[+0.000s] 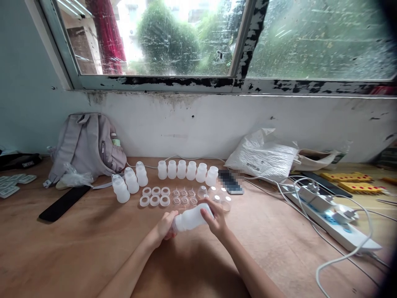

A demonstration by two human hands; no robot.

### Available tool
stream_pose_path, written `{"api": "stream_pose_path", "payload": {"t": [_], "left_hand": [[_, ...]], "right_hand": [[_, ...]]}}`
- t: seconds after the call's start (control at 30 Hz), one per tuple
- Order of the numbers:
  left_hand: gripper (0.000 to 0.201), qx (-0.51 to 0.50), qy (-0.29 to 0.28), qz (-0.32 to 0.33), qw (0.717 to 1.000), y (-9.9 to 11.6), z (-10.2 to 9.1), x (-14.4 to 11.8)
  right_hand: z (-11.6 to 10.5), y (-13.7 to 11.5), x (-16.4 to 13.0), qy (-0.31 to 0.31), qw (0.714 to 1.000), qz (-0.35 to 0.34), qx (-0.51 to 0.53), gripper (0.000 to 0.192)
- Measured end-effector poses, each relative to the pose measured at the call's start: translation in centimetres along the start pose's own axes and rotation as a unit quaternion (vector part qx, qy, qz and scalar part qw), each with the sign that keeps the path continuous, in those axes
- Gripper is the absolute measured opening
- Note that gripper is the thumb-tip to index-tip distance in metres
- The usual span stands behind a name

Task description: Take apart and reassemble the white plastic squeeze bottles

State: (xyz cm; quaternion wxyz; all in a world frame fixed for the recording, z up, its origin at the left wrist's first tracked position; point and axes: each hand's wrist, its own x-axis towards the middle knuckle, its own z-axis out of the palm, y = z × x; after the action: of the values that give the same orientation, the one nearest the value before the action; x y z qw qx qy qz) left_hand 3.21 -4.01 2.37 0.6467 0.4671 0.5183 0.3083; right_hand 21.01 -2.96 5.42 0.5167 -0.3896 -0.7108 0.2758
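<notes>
A frosted white baby bottle (192,217) lies tilted nearly sideways between my two hands, above the table. My left hand (168,224) is wrapped round its top end, where a clear cap partly shows under the fingers. Around the base, my right hand (215,216) grips with thumb and fingers. Just beyond are white collar rings (154,200), clear nipples (184,200) and clear dome caps (202,191), set out in rows. Behind them stands a line of open frosted bottles (181,169). Three capped bottles (132,180) stand to the left.
A phone (231,182) lies right of the bottles. Farther right are a power strip (335,223) with loose cables, a silver plastic bag (263,153) and yellow blocks (356,188). A backpack (87,145) and a flat black object (63,203) occupy the left.
</notes>
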Motion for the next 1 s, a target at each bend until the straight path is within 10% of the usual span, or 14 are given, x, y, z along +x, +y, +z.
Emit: {"api": "stream_pose_path", "payload": {"t": [0.13, 0.27, 0.5, 0.8, 1.0], "left_hand": [[0.048, 0.007, -0.077, -0.058, 0.995, -0.1, -1.1, -0.2], [0.047, -0.012, -0.103, -0.077, 0.992, 0.5, -2.4, -0.6], [0.035, -0.085, 0.05, 0.053, 0.994, -0.3, -2.4, 0.8], [0.026, 0.161, 0.119, 0.261, 0.944, -0.7, 0.4, 1.4], [0.032, 0.292, 0.069, 0.303, 0.904, 1.3, 3.7, 3.3]], "right_hand": [[-0.5, -0.2, -0.3, -0.035, 0.998, -0.053, -0.013, 0.022], [-1.5, 0.4, 0.0, 0.112, 0.992, -0.048, -0.032, 0.027], [-2.2, 1.7, 1.4, 0.338, 0.932, 0.104, 0.083, 0.031], [-3.7, 3.9, 2.5, 0.383, 0.882, 0.164, 0.219, 0.032], [-4.0, 3.9, 2.4, 0.347, 0.91, 0.16, 0.159, 0.029]]}}
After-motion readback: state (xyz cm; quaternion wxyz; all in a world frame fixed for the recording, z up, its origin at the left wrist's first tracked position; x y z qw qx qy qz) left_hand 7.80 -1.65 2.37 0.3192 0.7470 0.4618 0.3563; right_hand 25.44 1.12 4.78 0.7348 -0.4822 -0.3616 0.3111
